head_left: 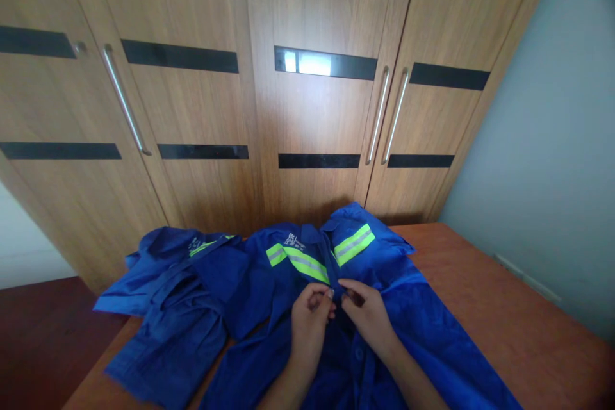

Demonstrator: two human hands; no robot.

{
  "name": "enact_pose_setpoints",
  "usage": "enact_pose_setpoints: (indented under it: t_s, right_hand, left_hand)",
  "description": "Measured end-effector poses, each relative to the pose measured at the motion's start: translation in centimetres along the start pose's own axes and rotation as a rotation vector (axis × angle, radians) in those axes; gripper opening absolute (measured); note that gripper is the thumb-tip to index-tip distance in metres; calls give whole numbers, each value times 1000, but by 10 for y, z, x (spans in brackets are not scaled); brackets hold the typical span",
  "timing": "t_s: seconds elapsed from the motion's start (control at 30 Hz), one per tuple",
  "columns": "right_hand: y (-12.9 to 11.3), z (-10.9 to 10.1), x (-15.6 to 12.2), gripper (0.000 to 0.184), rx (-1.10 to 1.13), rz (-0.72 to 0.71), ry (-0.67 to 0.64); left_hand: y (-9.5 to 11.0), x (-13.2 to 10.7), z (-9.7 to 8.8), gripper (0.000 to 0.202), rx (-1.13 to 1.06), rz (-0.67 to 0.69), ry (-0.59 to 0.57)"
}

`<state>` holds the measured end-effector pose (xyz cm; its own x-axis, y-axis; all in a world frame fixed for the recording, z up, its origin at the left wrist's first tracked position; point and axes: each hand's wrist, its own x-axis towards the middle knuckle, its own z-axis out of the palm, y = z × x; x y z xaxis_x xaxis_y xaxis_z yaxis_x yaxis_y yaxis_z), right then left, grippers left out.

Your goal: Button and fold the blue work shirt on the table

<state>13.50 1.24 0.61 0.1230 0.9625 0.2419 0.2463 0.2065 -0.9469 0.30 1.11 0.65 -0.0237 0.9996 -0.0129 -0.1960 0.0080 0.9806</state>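
A blue work jacket (408,307) with yellow-green and silver reflective stripes and white lettering lies spread out, its collar end toward the wardrobe. Both hands are at its front opening, just below the chest stripes. My left hand (310,314) is closed in a pinch on the placket edge. Facing it, my right hand (368,314) pinches the other side of the same strip of cloth. Whether a button sits between the fingertips cannot be made out. A dark button (359,353) shows lower on the placket, beside the right wrist.
On the left lies a second blue garment (177,307) with a similar stripe, crumpled. The clothes rest on a reddish-brown surface (485,288). Behind stands a wooden wardrobe (317,115) with metal handles and black strips. A pale wall (542,160) rises at the right.
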Motion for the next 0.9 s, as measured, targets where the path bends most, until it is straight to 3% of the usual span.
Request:
enact_pose_setpoints:
  t_s: [0.1, 0.2, 0.43, 0.63, 0.8, 0.9]
  right_hand:
    - [-1, -15, 4, 26, 306, 128, 74]
    - [-6, -29, 6, 30, 541, 166, 131]
    - [-16, -29, 7, 32, 671, 175, 155]
    - [-16, -27, 4, 31, 588, 76, 120]
    - [-11, -21, -3, 29, 326, -12, 148]
    - [-12, -16, -7, 21, 157, -143, 96]
  left_hand:
    - [9, 0, 0, 24, -20, 13, 1]
    - [23, 1, -2, 27, -77, 34, 40]
    - [48, 5, -11, 30, -252, 54, 115]
    - [53, 1, -6, 27, -159, 118, 81]
    - [45, -3, 0, 18, 93, 171, -34]
    - [38, -3, 0, 18, 190, 238, -48]
